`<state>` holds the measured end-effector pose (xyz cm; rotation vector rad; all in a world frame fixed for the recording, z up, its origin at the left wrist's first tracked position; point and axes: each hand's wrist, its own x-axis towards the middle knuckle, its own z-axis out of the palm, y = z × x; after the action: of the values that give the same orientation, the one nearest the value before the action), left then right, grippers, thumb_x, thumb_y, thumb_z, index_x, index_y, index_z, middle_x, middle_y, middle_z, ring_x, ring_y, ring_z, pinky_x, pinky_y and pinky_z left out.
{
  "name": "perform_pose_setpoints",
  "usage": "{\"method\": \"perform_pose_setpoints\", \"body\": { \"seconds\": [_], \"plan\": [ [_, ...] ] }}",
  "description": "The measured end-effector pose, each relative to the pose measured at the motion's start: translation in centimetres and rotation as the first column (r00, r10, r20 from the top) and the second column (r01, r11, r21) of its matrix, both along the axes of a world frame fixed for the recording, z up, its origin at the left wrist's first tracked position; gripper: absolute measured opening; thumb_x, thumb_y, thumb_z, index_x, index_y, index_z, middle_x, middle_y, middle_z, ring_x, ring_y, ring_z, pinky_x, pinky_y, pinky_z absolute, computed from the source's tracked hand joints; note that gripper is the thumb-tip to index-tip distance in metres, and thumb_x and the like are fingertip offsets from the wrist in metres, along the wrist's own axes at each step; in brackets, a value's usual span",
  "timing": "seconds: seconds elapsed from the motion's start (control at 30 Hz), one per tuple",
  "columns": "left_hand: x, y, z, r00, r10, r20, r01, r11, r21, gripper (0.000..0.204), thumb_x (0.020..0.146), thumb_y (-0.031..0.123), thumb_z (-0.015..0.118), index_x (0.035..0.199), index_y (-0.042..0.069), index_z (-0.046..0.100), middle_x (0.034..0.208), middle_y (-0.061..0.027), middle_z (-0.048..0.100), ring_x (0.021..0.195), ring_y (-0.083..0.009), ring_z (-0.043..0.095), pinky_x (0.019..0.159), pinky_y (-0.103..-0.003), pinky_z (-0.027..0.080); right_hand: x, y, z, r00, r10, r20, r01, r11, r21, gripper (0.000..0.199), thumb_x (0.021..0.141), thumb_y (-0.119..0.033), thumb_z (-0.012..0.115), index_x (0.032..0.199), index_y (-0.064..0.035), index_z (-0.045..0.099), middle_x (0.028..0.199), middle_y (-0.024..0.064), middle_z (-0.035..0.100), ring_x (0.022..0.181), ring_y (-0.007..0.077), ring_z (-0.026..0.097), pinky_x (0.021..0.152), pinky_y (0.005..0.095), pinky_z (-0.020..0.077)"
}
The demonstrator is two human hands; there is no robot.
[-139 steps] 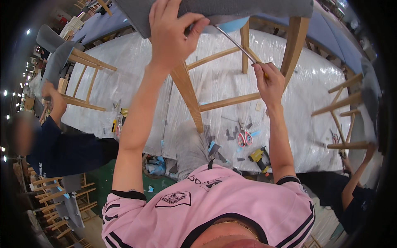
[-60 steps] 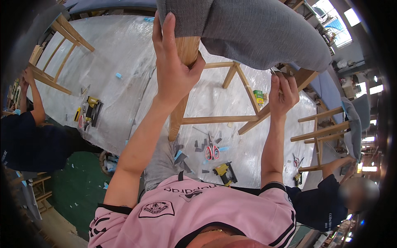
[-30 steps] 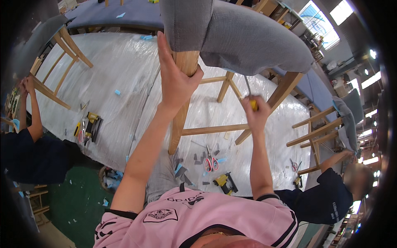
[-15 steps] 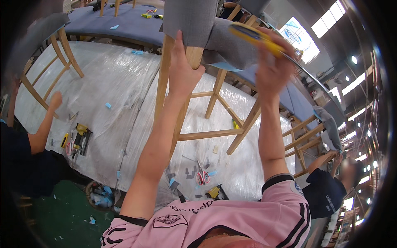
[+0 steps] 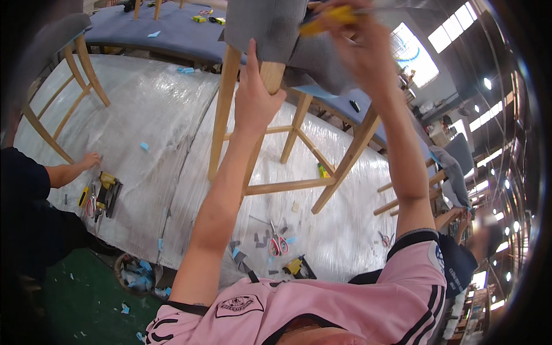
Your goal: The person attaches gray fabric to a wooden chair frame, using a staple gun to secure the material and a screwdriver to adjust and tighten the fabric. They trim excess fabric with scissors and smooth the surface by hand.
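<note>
Far left, a co-worker's hand [image 5: 87, 160] rests flat on the plastic-wrapped bench [image 5: 144, 126], just above a yellow-and-black power tool [image 5: 106, 192] lying at the bench edge. Beside that, another wooden chair frame [image 5: 80, 69] stands on the wrap with its grey seat up at the rim of the view.

Moving in, your left hand [image 5: 253, 100] is up and wrapped around a pale wooden leg [image 5: 270, 77] of the grey upholstered stool [image 5: 270, 26], thumb on one side, fingers closed round the other, right where the leg meets the seat. The stool stands upright on the bench, its legs splayed and joined by cross rungs.

Below your forearm, pink-handled scissors [image 5: 278, 244] lie on the wrap among grey fabric scraps, with a small yellow tool [image 5: 294, 266] just beside them near the bench edge.

Over to the right, your right hand [image 5: 359, 40] is raised against the grey seat fabric, closed on a yellow-handled tool [image 5: 325, 14]; it is blurred, so you cannot make out the tool's tip. Farther right, more stools line up along the blue-padded bench.
</note>
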<state>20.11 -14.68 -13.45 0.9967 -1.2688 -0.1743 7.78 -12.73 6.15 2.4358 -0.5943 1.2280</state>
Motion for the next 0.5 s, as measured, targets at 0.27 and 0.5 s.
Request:
{"method": "perform_pose_setpoints", "body": {
  "seconds": [0.27, 0.5],
  "plan": [
    [-0.3, 1.9, 0.3, 0.981, -0.161, -0.109, 0.174, 0.977, 0.126, 0.110, 0.079, 0.013, 0.079, 0.164, 0.009, 0.009, 0.157, -0.0303, 0.038, 0.143, -0.0430, 0.044, 0.116, -0.045, 0.041, -8.4, -5.5, 2.5, 0.960, -0.195, 0.203, 0.104, 0.914, 0.391, 0.030, 0.099, -0.030, 0.065, 0.101, -0.0001, 0.069, 0.091, 0.0125, 0.076, 0.075, 0.0181, 0.071, 0.072, 0.0319, 0.0562],
    [-1.7, 3.1, 4.4, 0.955, 0.277, 0.108, -0.271, 0.960, -0.061, 0.115, 0.080, 0.053, 0.086, 0.161, 0.006, 0.020, 0.157, -0.0278, 0.035, 0.146, -0.0463, 0.036, 0.116, -0.053, 0.038, -13.4, -9.3, -1.8, 0.921, -0.288, 0.262, 0.068, 0.782, 0.619, 0.032, 0.098, -0.029, 0.060, 0.097, 0.0011, 0.069, 0.087, 0.0122, 0.075, 0.078, 0.0187, 0.070, 0.072, 0.0322, 0.0545]
  ]
}}
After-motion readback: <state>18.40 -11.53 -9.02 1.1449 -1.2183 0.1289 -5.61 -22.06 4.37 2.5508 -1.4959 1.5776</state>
